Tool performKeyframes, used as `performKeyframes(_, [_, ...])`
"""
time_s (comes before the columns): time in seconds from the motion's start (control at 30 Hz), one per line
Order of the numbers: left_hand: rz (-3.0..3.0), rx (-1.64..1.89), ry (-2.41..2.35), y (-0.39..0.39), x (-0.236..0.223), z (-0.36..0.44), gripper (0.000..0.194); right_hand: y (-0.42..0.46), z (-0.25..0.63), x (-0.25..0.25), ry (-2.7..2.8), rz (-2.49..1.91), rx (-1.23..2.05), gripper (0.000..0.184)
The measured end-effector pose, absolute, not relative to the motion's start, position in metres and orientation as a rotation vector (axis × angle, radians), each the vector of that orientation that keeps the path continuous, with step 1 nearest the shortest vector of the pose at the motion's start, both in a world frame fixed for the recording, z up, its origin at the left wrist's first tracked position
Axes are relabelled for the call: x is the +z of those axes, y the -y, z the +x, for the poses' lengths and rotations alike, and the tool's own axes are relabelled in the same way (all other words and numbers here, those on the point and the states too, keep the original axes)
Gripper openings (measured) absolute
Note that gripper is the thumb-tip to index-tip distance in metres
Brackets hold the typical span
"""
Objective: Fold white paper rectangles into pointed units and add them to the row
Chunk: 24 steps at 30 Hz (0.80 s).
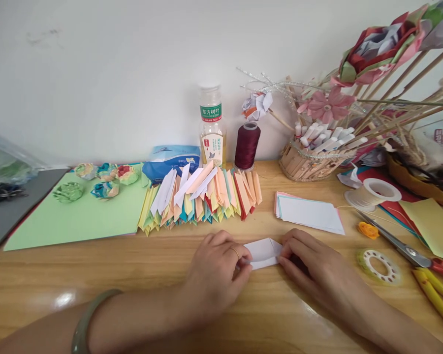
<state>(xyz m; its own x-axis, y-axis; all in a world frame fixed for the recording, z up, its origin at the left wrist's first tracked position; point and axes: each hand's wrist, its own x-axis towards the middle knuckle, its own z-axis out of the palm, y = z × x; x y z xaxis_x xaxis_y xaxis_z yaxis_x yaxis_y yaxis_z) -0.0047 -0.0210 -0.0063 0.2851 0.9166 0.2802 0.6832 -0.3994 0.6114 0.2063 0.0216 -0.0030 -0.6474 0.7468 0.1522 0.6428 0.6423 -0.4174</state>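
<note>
A small white sheet of paper (263, 251), partly folded with a raised flap along its near edge, lies between my hands on the wooden table. My left hand (219, 270) pinches its left end between thumb and fingers. At the opposite end, my right hand (310, 263) is closed on the paper's right corner. Fingers cover both ends of the paper. Just beyond them is a long row of folded paper pieces (203, 196) in several colours. To the right rests a stack of blank paper slips (308, 212), white on top.
Paper flowers (105, 190) sit on green sheets (96, 219) at left. Behind stand a tissue pack (172, 162), a bottle (211, 128), maroon thread (247, 147) and a basket of pens (306, 164). At right lie scissors (409, 253), a tape roll (378, 267) and yellow-handled pliers (435, 295).
</note>
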Motion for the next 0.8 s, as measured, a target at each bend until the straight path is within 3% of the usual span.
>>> performKeyframes(0.37, [2.376,0.977,-1.308,0.021,-0.010,-0.003,0.014,-0.017,0.204,-0.015,2.519,-1.160,0.229,0.011])
performKeyframes(0.8, [2.598,0.974,-1.334,0.022,-0.008,-0.002,0.019,-0.018,0.205,-0.012,2.560,-1.112,0.194,0.019])
